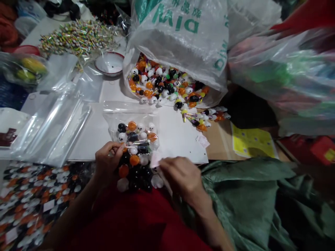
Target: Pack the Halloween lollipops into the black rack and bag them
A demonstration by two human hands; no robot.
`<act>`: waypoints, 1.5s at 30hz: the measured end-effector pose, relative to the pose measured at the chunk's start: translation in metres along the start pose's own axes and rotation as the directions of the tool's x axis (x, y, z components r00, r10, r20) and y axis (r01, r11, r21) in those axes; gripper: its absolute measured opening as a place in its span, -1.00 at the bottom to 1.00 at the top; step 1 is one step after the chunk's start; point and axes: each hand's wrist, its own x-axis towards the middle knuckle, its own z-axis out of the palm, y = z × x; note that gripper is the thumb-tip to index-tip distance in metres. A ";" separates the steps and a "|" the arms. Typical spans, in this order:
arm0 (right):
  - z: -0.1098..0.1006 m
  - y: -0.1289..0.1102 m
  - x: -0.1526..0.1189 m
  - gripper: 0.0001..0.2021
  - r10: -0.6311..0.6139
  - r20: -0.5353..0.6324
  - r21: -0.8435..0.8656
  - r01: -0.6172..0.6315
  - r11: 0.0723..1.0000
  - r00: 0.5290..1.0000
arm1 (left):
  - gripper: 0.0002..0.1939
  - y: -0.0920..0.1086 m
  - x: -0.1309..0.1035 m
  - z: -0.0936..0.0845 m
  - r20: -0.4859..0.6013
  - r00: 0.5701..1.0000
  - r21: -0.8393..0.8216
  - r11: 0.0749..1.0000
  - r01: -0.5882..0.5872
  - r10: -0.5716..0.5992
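A clear plastic bag (112,120) lies over the front edge of the white table, filled with orange, black and white round-headed trinkets (134,160). My left hand (108,157) pinches the bag's left side, its fingers closed. Between the fingertips of my right hand (183,177) is a small pale pink paper slip (155,159), held at the bag's right side. The slip partly covers the trinkets there. Another pink slip (203,141) rests on the table to the right.
A large white sack (180,45) lies open at the back, similar trinkets spilling from its mouth. Flat clear bags (52,129) are stacked at left, near a bowl (109,63). Packed trinkets (34,198) lie lower left; green cloth (240,198) hangs at right beside yellow sheets (253,142).
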 end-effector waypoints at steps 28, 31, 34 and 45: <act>0.028 0.004 0.022 -0.78 0.172 0.062 0.163 -0.180 0.970 0.983 | -0.78 -0.001 -0.014 -0.012 0.063 0.935 0.160 0.921 -0.354 0.349; 0.037 -0.008 0.025 -0.79 0.091 0.084 0.051 -0.096 0.994 0.992 | -0.77 0.001 -0.010 -0.008 0.157 0.919 0.226 0.893 -0.389 0.361; 0.046 -0.015 0.024 -0.80 0.026 0.043 -0.048 -0.024 0.999 0.999 | -0.75 0.004 -0.006 -0.005 0.162 0.922 0.258 0.887 -0.384 0.352; 0.053 -0.019 0.032 -0.67 -0.074 0.099 -0.027 0.077 0.997 0.992 | -0.78 0.014 -0.007 -0.016 0.157 0.961 -0.077 0.973 -0.220 0.229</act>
